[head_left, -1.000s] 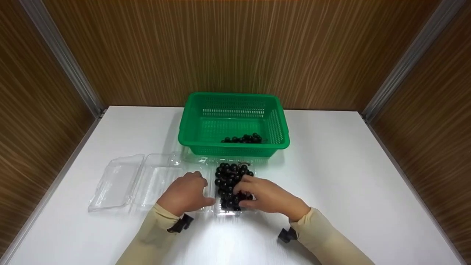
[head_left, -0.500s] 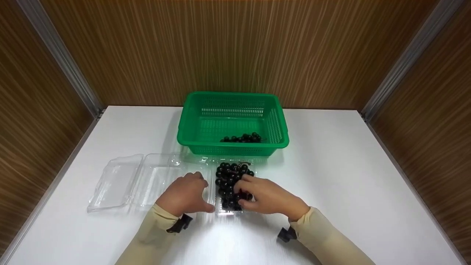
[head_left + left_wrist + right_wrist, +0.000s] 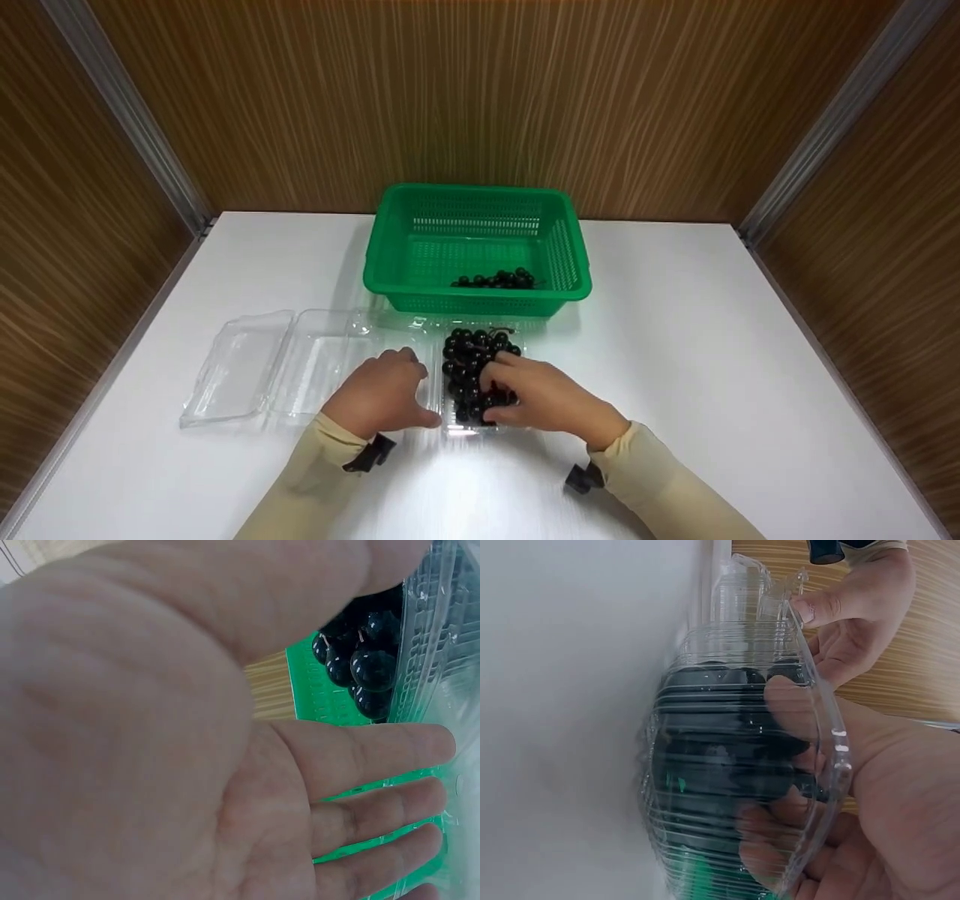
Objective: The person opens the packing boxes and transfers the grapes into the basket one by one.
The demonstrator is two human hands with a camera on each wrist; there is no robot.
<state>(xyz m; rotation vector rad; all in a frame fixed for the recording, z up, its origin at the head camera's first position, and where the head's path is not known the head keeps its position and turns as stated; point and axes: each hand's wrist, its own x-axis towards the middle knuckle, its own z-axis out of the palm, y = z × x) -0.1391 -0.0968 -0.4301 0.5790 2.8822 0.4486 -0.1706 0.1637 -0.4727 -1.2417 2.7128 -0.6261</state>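
Observation:
A bunch of dark grapes (image 3: 463, 375) lies in a clear plastic clamshell box (image 3: 459, 432) in the head view. My right hand (image 3: 544, 395) reaches into that box with fingers curled round the bunch. Through the ribbed plastic wall (image 3: 705, 641), the right wrist view shows these fingers and thumb against the grapes, partly blurred. My left hand (image 3: 379, 394) rests over the box's left side, its thumb tip at the near rim. Straight, spread fingers (image 3: 375, 757) show in the left wrist view, their tips close to the clear plastic.
Behind the box stands a green basket (image 3: 480, 294) with another bunch of grapes (image 3: 504, 280) at its near side. More clear plastic packaging (image 3: 238, 367) lies open on the white table (image 3: 675, 337) to the left. Wood-patterned panels (image 3: 480, 105) enclose the table.
Both hands stay almost in place. The right fingers shift slightly on the grapes, and the bunch moves a touch to the right with the box.

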